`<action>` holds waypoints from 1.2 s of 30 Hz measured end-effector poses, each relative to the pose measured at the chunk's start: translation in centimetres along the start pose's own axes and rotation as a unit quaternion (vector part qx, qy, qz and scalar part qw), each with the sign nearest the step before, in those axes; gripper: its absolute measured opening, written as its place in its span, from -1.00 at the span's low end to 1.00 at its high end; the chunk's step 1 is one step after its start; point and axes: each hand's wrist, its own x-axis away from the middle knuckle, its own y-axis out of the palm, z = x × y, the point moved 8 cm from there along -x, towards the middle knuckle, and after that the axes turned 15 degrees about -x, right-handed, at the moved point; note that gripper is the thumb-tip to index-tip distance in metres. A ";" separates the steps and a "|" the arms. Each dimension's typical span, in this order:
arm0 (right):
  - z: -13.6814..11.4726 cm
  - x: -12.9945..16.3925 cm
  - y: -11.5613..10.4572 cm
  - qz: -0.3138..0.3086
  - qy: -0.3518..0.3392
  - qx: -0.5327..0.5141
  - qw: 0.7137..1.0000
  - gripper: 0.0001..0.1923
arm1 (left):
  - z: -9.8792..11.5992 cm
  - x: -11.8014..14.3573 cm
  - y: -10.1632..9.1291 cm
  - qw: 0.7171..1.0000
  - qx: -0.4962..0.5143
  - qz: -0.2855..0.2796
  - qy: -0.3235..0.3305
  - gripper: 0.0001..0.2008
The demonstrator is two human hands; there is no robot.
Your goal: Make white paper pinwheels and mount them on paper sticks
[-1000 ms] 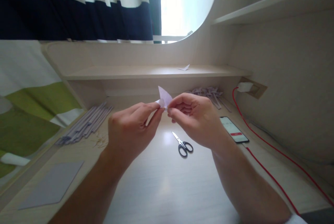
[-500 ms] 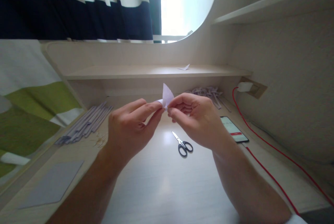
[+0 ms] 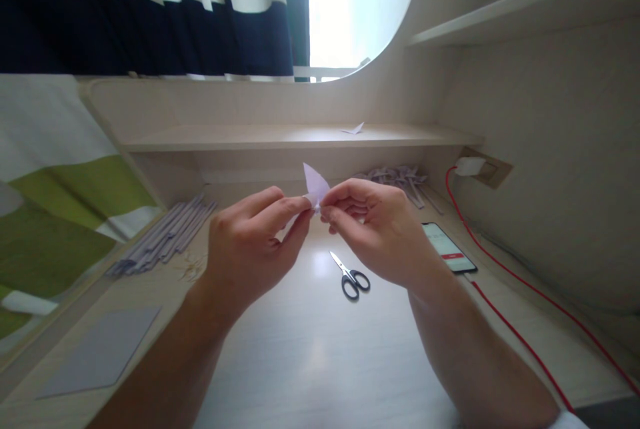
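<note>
Above the desk [image 3: 320,349], the left hand [image 3: 250,249] and the right hand [image 3: 380,229] meet at their fingertips and both pinch a small folded paper piece [image 3: 314,185], which stands up between them. Under the hands lie scissors [image 3: 350,275], and further right a phone [image 3: 447,249]. Behind, paper strips [image 3: 160,239] lie at the left.

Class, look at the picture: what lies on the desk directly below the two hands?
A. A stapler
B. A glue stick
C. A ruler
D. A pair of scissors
D: the scissors with black handles lie shut on the desk, just below the left hand and right hand, which pinch a small folded paper.
</note>
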 end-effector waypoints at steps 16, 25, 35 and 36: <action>0.2 0.2 0.0 0.013 0.000 -0.014 1.000 -0.88 | 0.2 0.0 -0.1 1.000 0.012 0.003 -0.009 -0.92; 0.1 0.1 0.1 0.003 0.006 -0.009 1.000 -0.90 | 0.2 0.0 -0.1 1.000 0.015 0.002 -0.014 -0.92; 0.3 0.1 0.1 -0.001 0.009 -0.005 1.000 -0.89 | 0.2 0.0 0.1 1.000 0.014 0.001 -0.018 -0.90; 0.3 0.1 0.1 -0.001 0.010 -0.007 1.000 -0.89 | 0.1 0.0 0.1 1.000 0.016 0.002 -0.018 -0.90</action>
